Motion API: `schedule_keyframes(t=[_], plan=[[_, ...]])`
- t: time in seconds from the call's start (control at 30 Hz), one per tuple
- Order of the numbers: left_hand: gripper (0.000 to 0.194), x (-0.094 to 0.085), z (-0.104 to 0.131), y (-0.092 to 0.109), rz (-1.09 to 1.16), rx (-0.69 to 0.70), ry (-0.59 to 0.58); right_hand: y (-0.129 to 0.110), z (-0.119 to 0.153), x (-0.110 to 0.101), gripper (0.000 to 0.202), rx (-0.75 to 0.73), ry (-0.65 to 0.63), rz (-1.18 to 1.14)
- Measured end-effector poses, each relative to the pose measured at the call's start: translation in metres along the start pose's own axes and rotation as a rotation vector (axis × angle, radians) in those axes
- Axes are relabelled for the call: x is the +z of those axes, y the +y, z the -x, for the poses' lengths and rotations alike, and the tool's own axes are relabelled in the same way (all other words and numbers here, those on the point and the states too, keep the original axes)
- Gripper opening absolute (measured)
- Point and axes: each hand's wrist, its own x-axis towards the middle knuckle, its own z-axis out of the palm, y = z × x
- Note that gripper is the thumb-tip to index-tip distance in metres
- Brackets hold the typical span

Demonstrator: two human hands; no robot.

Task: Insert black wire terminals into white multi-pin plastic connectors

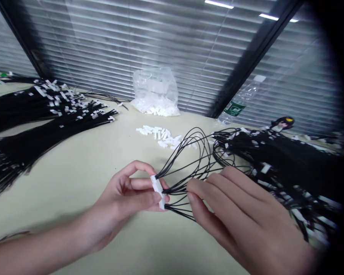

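And here we are: blinds (103,46) fill the background, and below them stretches the pale desk (83,160). Big black wire bundles (46,130) sprawl on the left, white ends showing, with another dark bundle (298,156) heaped on the right. In close comes the right hand (240,217), thumb and forefinger drawn together right at the wires; whether a strand is caught between those fingers, I cannot tell. Across from it, the left hand (123,194) has its fingers clamped on the connector, thumb on the near side.

Behind the hands sits a clear bag (157,89) with white pieces inside, a green-labelled bottle (236,107) off to its right. Thin black wires (200,164) loop between the connector and the right-hand bundle, and just beyond them lies a scatter of small white parts (158,133). Smallest of the lot, the white connector (157,185) is up in the left fingers, slanted, wires leaving it in separate clusters. It looks like wire handling at the connector; the next move seems to call for a firm left pinch and a careful right one, singling out strands without tugging the rest.
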Motion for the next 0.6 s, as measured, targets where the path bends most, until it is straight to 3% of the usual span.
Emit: schedule_keyframes(t=[0.6], plan=[[0.023, -0.001, -0.0064, -0.0045, -0.017, -0.013, 0.038, -0.0018, 0.0, 0.0043, 0.017, 0.004, -0.075, -0.084]])
